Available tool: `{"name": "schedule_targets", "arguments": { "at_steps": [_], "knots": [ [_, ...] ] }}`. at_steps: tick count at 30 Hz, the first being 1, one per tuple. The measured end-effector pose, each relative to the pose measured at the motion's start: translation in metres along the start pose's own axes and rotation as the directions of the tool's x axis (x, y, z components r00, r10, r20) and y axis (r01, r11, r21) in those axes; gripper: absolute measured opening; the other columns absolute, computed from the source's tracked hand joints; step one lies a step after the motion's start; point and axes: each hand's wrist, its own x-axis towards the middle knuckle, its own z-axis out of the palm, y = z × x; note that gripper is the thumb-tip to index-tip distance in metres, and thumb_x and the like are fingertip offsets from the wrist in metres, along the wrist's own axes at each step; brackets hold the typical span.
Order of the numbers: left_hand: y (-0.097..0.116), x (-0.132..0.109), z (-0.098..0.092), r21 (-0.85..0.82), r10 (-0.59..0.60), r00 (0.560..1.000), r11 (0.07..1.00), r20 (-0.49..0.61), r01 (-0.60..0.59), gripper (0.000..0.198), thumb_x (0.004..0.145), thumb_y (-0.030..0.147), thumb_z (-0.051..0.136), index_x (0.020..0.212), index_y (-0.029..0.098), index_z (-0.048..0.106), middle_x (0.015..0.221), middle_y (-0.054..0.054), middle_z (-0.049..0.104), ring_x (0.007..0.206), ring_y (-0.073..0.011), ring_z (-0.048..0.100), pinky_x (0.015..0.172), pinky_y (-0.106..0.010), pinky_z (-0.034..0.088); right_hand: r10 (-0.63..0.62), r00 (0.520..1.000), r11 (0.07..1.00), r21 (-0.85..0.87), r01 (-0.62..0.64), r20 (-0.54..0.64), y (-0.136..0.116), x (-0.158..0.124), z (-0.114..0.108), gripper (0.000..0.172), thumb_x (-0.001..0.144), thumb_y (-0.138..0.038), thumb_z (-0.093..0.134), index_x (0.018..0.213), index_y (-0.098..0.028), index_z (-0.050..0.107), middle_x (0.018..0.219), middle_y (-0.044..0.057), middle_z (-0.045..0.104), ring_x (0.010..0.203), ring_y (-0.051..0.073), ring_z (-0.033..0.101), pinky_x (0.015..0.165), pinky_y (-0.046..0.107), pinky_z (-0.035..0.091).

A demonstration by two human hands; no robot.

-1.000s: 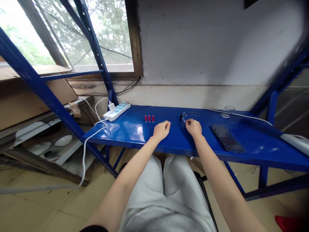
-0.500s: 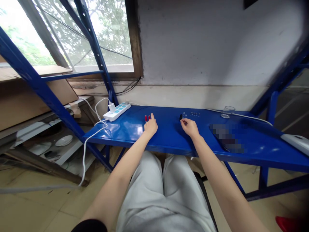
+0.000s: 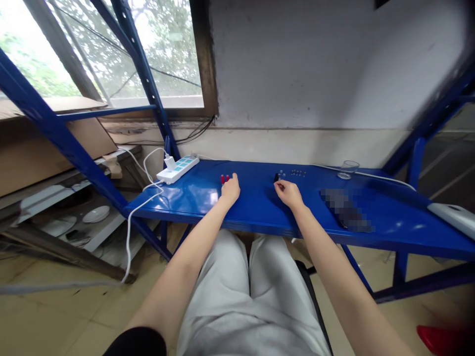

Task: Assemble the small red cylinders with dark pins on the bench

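Note:
My left hand (image 3: 230, 190) rests low at the blue table, one finger stretched forward and the others partly hidden by the back of the hand. Two small red pieces (image 3: 224, 178) stand right by its fingers, close together; whether the hand touches them I cannot tell. My right hand (image 3: 289, 193) is closed, thumb and fingers pinched together. A small black piece (image 3: 276, 177) is just beyond its fingertips. What lies inside the pinch is hidden. Behind it are small clear pieces (image 3: 282, 173) and a group of several tiny pieces (image 3: 298, 173).
The blue table (image 3: 256, 212) runs along the wall. A white power strip (image 3: 178, 169) with a plugged-in cable lies at its left. To the right are a clear glass (image 3: 348, 169), a dark blurred-out object (image 3: 345, 210) and a white object (image 3: 454, 220) at the edge.
The whole view has shifted slightly. Both hands stay at nearly the same places beside the red and black pieces; nothing is visibly picked up or let go.

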Motion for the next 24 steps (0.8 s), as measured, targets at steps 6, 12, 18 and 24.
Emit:
{"name": "schedule_targets", "arguments": {
  "at_steps": [6,12,18,24],
  "knots": [
    [0.011,0.005,0.007,-0.241,0.123,0.989,0.960,-0.084,-0.140,0.023,0.086,0.022,0.038,0.094,0.012,0.057,0.092,-0.016,0.064,0.087,-0.0240,0.062,0.076,-0.033,0.046,-0.017,1.000,1.000,-0.015,0.017,0.000,-0.001,-0.001,0.001,0.027,0.081,-0.031,0.042,0.087,-0.019,0.065,0.076,0.006,0.066,0.069,0.017,0.059,0.061,0.024,0.040],
    [0.012,0.000,0.024,-0.763,0.017,0.998,0.645,0.057,0.033,0.019,0.083,0.021,0.044,0.095,0.012,0.055,0.091,-0.010,0.067,0.042,-0.0070,0.053,0.046,-0.022,0.041,-0.055,0.998,0.998,-0.016,0.055,0.028,-0.008,-0.002,0.001,0.026,0.083,-0.032,0.042,0.087,-0.020,0.064,0.075,0.005,0.065,0.068,0.016,0.058,0.061,0.023,0.039],
    [0.009,-0.010,0.013,-0.942,0.129,0.971,0.296,0.203,0.158,0.024,0.083,0.023,0.048,0.102,0.010,0.053,0.102,-0.016,0.065,0.045,-0.0040,0.053,0.037,-0.016,0.027,-0.092,0.996,0.995,-0.034,0.092,-0.003,-0.019,-0.006,0.000,0.030,0.087,-0.036,0.036,0.090,-0.019,0.061,0.078,0.007,0.064,0.068,0.016,0.058,0.061,0.024,0.037],
    [0.013,-0.019,0.002,-0.964,0.307,0.920,0.180,0.244,0.196,0.031,0.077,0.028,0.058,0.102,0.009,0.055,0.103,-0.018,0.065,0.044,-0.0042,0.053,0.036,-0.016,0.026,-0.128,0.989,0.990,-0.052,0.132,0.077,-0.032,-0.010,-0.001,0.041,0.091,-0.046,0.021,0.094,-0.020,0.052,0.073,0.006,0.063,0.063,0.019,0.056,0.054,0.025,0.031]
  ]
}}
